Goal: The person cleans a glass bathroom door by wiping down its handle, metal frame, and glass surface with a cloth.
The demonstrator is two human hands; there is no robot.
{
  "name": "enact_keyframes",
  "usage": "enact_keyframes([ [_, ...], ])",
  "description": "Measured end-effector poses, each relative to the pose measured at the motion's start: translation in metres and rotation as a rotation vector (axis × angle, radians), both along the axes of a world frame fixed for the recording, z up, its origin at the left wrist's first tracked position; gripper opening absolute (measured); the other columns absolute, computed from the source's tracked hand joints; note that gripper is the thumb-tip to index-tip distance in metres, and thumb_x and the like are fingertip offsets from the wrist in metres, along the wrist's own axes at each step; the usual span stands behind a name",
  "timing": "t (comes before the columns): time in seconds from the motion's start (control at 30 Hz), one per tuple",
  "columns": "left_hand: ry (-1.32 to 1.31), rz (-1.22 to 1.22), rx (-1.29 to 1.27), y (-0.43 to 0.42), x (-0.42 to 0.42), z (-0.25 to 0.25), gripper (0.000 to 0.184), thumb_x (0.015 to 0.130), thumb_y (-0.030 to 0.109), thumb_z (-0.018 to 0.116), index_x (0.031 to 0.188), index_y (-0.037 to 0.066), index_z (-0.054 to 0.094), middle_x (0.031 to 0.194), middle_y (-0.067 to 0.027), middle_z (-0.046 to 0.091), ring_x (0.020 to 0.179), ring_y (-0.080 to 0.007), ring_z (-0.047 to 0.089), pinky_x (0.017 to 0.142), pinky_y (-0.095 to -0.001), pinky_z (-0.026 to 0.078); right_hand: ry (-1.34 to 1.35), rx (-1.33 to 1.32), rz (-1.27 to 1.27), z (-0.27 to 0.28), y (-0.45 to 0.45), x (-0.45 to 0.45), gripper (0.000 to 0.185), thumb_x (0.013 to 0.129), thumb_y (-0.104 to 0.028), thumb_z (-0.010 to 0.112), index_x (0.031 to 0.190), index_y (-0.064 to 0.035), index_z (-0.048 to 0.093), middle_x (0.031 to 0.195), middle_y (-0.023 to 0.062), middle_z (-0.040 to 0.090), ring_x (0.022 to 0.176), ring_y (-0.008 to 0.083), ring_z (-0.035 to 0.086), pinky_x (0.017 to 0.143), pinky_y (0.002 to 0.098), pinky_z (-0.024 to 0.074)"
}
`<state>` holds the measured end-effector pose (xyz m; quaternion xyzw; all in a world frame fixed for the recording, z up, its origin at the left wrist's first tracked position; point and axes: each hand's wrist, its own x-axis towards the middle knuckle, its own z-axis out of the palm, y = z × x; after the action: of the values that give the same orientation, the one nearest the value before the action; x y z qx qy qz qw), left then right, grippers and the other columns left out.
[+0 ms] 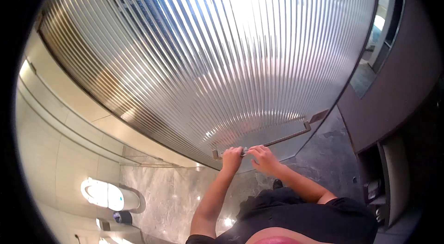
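A ribbed glass door (259, 87) fills the middle of the head view. Along its lower part runs a long bar handle (289, 136) with a squared end. My left hand (231, 159) is at the handle's left part, its fingers curled closed. Just to the right, my right hand (264, 159) has bent fingers, with the fingertips close together at the same bar. Between the two hands shows a small whitish, crumpled piece (244, 152), too small to name surely. My fingers partly hide it and the bar behind.
A white toilet (110, 195) stands at the lower left, a dark bin (122, 217) beside it. Grey stone-like floor (171, 193) lies below the door. On the right are a dark wall panel (393, 87), a mirror (377, 54) and an open shelf unit (374, 170) holding small items.
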<state>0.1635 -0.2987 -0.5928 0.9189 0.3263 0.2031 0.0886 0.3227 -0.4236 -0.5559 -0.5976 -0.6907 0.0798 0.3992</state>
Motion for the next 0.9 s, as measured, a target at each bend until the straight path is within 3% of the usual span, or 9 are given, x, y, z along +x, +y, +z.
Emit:
enact_keyframes([
  [0.13, -0.102, 0.115, -0.055, -0.014, 0.021, 0.007, 0.022, 0.078, 0.020, 0.070, 0.095, 0.013, 0.058, 0.073, -0.0092, 0.064, 0.072, -0.0307, 0.064, 0.064, -0.0443, 0.048, -0.060, 0.046, -0.020, 0.000, 0.011, -0.003, 0.034, 0.077, -0.010, 0.068, 0.110, -0.0092, 0.062, 0.115, 0.0083, 0.063, 0.105, 0.0294, 0.058, 0.092, 0.0437, 0.0445],
  [0.27, -0.156, 0.013, -0.076, -0.005, 0.021, 0.005, 0.033, 0.075, 0.021, 0.073, 0.103, 0.013, 0.057, 0.081, -0.0097, 0.067, 0.081, -0.0315, 0.066, 0.074, -0.0433, 0.049, -0.167, 0.050, -0.062, -0.010, 0.032, 0.001, 0.032, 0.076, -0.014, 0.069, 0.108, -0.0100, 0.065, 0.111, 0.0062, 0.064, 0.104, 0.0280, 0.058, 0.088, 0.0423, 0.0431],
  [0.3, -0.084, 0.016, -0.073, -0.008, 0.016, 0.015, 0.035, 0.072, 0.022, 0.077, 0.101, 0.011, 0.059, 0.088, -0.0098, 0.068, 0.087, -0.0308, 0.066, 0.081, -0.0421, 0.049, -0.209, 0.027, -0.061, -0.020, 0.034, 0.004, 0.031, 0.076, -0.015, 0.069, 0.107, -0.0107, 0.066, 0.109, 0.0055, 0.064, 0.103, 0.0276, 0.058, 0.087, 0.0422, 0.0430],
  [0.4, -0.206, -0.090, -0.049, -0.007, -0.003, 0.019, 0.035, 0.070, 0.023, 0.080, 0.097, 0.010, 0.062, 0.091, -0.0089, 0.069, 0.091, -0.0295, 0.066, 0.086, -0.0406, 0.049, -0.193, 0.039, -0.057, -0.024, 0.039, 0.004, 0.024, 0.075, -0.016, 0.071, 0.099, -0.0130, 0.070, 0.098, 0.0034, 0.064, 0.099, 0.0261, 0.058, 0.086, 0.0418, 0.0424],
  [0.73, -0.089, -0.004, -0.067, 0.002, -0.041, 0.014, 0.031, 0.075, 0.025, 0.079, 0.099, 0.009, 0.067, 0.089, -0.0073, 0.070, 0.082, -0.0275, 0.068, 0.073, -0.0398, 0.053, -0.105, 0.093, -0.046, -0.030, 0.041, 0.009, 0.010, 0.076, -0.014, 0.073, 0.085, -0.0124, 0.070, 0.089, 0.0025, 0.060, 0.092, 0.0242, 0.057, 0.084, 0.0407, 0.0415],
  [0.83, -0.080, 0.026, -0.244, 0.002, -0.044, 0.018, 0.030, 0.079, 0.025, 0.075, 0.103, 0.010, 0.067, 0.090, -0.0092, 0.070, 0.084, -0.0294, 0.069, 0.072, -0.0419, 0.053, -0.099, 0.097, -0.022, -0.024, 0.038, 0.011, 0.011, 0.074, -0.013, 0.074, 0.084, -0.0118, 0.070, 0.091, 0.0028, 0.059, 0.093, 0.0248, 0.056, 0.085, 0.0412, 0.0420],
  [0.9, 0.061, 0.068, -0.319, 0.007, -0.039, 0.023, 0.027, 0.082, 0.023, 0.071, 0.105, 0.010, 0.066, 0.093, -0.0110, 0.070, 0.087, -0.0306, 0.068, 0.074, -0.0427, 0.053, -0.076, 0.112, 0.004, -0.030, 0.041, 0.015, 0.015, 0.070, -0.013, 0.076, 0.085, -0.0120, 0.070, 0.094, 0.0031, 0.060, 0.096, 0.0254, 0.057, 0.086, 0.0417, 0.0426],
])
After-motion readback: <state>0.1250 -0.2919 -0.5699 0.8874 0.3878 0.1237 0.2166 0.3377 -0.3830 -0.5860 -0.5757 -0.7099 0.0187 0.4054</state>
